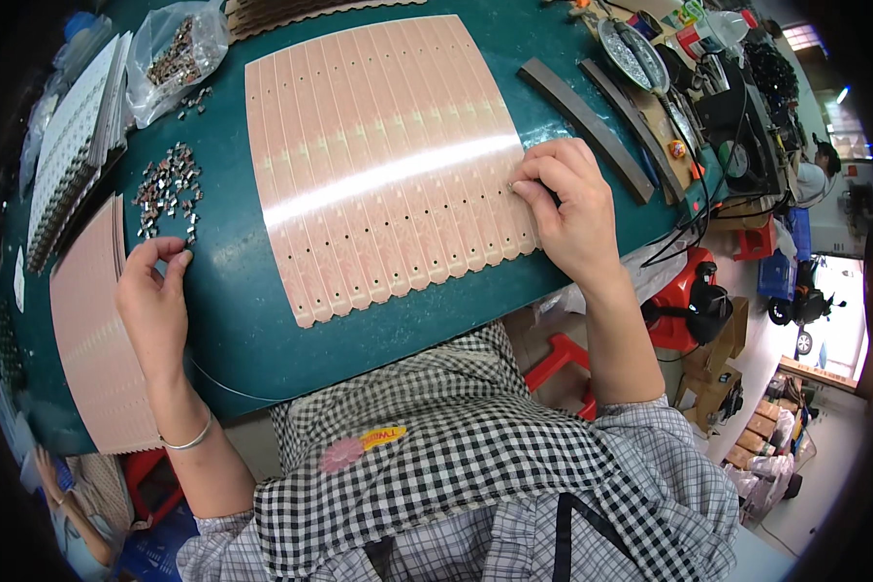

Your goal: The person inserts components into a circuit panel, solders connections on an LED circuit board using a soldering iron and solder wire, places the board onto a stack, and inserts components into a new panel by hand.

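A pink panel of joined narrow strips [388,175], with rows of small dark holes and a scalloped near edge, lies on the green table. At its right edge my right hand [572,204] is closed in a pinch, a tiny metal piece just showing at the fingertips over the last strip. My left hand [153,296] is also pinched, thumb and forefinger together at the near end of a loose pile of small metal pieces [168,189]. Whatever lies between the left fingertips is too small to make out.
At left lie a stack of pink panels [92,320] and a stack of panels bearing metal parts [73,155]. A clear bag of metal pieces [177,58] sits behind. Two dark bars [592,131] and a metal dish [633,56] are at right. Red stools [684,301] stand beyond the edge.
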Action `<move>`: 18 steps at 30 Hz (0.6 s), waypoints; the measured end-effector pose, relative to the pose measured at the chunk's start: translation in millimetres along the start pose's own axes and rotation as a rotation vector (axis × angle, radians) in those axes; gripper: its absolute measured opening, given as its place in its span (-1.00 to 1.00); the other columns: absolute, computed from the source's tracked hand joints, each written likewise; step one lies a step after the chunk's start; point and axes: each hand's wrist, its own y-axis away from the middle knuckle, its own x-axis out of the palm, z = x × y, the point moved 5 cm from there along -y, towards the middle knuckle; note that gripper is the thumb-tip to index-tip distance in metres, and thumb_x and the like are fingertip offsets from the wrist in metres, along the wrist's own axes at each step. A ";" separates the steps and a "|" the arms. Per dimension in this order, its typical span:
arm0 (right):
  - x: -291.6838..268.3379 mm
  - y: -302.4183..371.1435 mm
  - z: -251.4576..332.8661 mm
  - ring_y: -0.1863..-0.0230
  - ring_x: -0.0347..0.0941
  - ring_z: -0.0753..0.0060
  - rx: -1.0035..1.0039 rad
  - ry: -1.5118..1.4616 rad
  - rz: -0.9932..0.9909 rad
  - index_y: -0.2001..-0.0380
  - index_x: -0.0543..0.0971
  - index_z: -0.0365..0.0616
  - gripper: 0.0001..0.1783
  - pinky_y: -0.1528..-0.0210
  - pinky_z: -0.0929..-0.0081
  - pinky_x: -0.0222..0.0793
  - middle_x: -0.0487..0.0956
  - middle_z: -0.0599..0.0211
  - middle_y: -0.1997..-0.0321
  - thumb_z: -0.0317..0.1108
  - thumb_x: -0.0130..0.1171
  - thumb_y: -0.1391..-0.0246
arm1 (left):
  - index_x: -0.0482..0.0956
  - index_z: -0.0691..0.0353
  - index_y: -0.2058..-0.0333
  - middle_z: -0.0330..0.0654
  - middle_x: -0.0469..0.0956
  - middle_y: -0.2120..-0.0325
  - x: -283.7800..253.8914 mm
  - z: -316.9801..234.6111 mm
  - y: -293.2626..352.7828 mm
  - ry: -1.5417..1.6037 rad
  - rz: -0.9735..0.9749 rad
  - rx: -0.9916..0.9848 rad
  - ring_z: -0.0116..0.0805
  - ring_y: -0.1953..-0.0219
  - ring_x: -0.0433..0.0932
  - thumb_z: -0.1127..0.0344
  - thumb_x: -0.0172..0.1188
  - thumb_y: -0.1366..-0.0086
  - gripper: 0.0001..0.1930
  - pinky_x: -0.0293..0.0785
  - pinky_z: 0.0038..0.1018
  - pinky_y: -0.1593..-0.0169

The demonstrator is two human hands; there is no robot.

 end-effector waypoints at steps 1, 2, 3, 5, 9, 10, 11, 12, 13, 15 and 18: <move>-0.2 -0.7 1.6 0.20 0.44 0.16 -0.008 0.013 0.000 0.48 0.56 -0.22 -0.88 0.16 0.32 0.39 0.53 0.29 0.34 -0.56 0.30 0.16 | 0.60 0.37 0.30 -0.17 0.56 0.48 -0.1 2.3 -0.4 0.017 -0.012 0.013 -0.44 0.51 0.40 0.54 0.26 -0.18 -0.89 0.36 -0.51 0.36; -0.7 -1.7 3.2 0.20 0.43 0.16 -0.015 0.028 0.000 0.49 0.55 -0.22 -0.87 0.16 0.32 0.39 0.53 0.29 0.34 -0.56 0.30 0.18 | 0.60 0.37 0.30 -0.17 0.56 0.48 0.3 3.6 -0.8 0.017 -0.012 0.012 -0.44 0.51 0.40 0.54 0.26 -0.18 -0.89 0.36 -0.51 0.36; -1.0 -2.3 4.6 0.20 0.43 0.16 -0.015 0.027 0.001 0.49 0.55 -0.22 -0.87 0.16 0.32 0.39 0.53 0.29 0.34 -0.56 0.30 0.18 | 0.60 0.36 0.29 -0.17 0.57 0.46 0.2 3.1 -0.9 -0.004 -0.018 0.043 -0.45 0.48 0.42 0.55 0.24 -0.19 -0.90 0.37 -0.52 0.35; -0.7 -2.5 10.6 0.22 0.44 0.16 -0.079 0.081 0.008 0.51 0.54 -0.21 -0.85 0.17 0.30 0.40 0.52 0.28 0.37 -0.55 0.32 0.21 | 0.59 0.35 0.29 -0.16 0.57 0.45 1.0 6.2 -1.9 -0.025 -0.024 0.074 -0.47 0.45 0.45 0.55 0.23 -0.20 -0.91 0.38 -0.53 0.34; 3.5 -1.7 9.7 0.24 0.44 0.16 -0.089 0.094 -0.002 0.52 0.54 -0.20 -0.84 0.20 0.29 0.40 0.51 0.27 0.39 -0.54 0.32 0.24 | 0.57 0.30 0.23 -0.32 0.55 0.46 -3.4 6.7 -1.0 -0.065 -0.067 0.116 -0.57 0.47 0.38 0.45 0.16 -0.34 -0.92 0.33 -0.57 0.36; 3.8 -1.9 8.9 0.26 0.44 0.15 -0.102 0.104 0.004 0.52 0.54 -0.20 -0.84 0.21 0.29 0.40 0.51 0.27 0.40 -0.54 0.33 0.24 | 0.56 0.30 0.23 -0.33 0.56 0.44 -3.9 9.9 -0.5 -0.033 -0.046 0.001 -0.57 0.47 0.40 0.42 0.14 -0.37 -0.91 0.33 -0.57 0.37; 4.8 -2.3 9.9 0.27 0.44 0.15 -0.118 0.108 0.010 0.52 0.54 -0.21 -0.84 0.22 0.28 0.40 0.51 0.26 0.40 -0.54 0.33 0.24 | 0.56 0.30 0.23 -0.33 0.56 0.44 -5.9 8.9 1.2 -0.037 -0.049 -0.001 -0.57 0.47 0.40 0.42 0.14 -0.37 -0.91 0.33 -0.57 0.37; 3.6 -2.5 10.4 0.27 0.44 0.15 -0.121 0.103 0.010 0.52 0.54 -0.21 -0.84 0.22 0.28 0.40 0.51 0.26 0.40 -0.54 0.33 0.24 | 0.57 0.28 0.22 -0.34 0.57 0.42 -7.8 4.5 3.0 0.191 -0.046 0.062 -0.62 0.50 0.36 0.40 0.13 -0.39 -0.90 0.27 -0.61 0.43; 1.3 -2.9 10.0 0.26 0.45 0.15 -0.108 0.102 0.025 0.50 0.55 -0.21 -0.85 0.22 0.29 0.40 0.52 0.26 0.39 -0.54 0.33 0.23 | 0.58 0.27 0.22 -0.34 0.58 0.41 -10.3 -1.7 5.5 0.418 -0.044 0.126 -0.66 0.54 0.33 0.37 0.11 -0.41 -0.88 0.21 -0.66 0.49; -2.0 -7.5 14.3 0.25 0.45 0.15 -0.101 0.085 0.034 0.48 0.57 -0.21 -0.85 0.22 0.30 0.40 0.54 0.25 0.38 -0.54 0.33 0.22 | 0.60 0.18 0.18 -0.34 0.59 0.34 -3.9 -29.8 21.2 0.758 0.120 -0.140 -0.81 0.63 0.12 0.36 0.09 -0.42 -0.88 -0.05 -0.78 0.60; -15.7 -17.0 36.2 0.23 0.51 0.23 0.000 -0.081 -0.039 0.33 0.65 -0.22 -0.79 0.19 0.40 0.43 0.59 0.23 0.32 -0.57 0.30 0.14 | 0.59 0.27 0.18 -0.27 0.62 0.37 14.4 -76.2 40.2 1.075 0.327 -0.156 -0.79 0.64 0.17 0.44 0.11 -0.38 -0.88 0.03 -0.78 0.61</move>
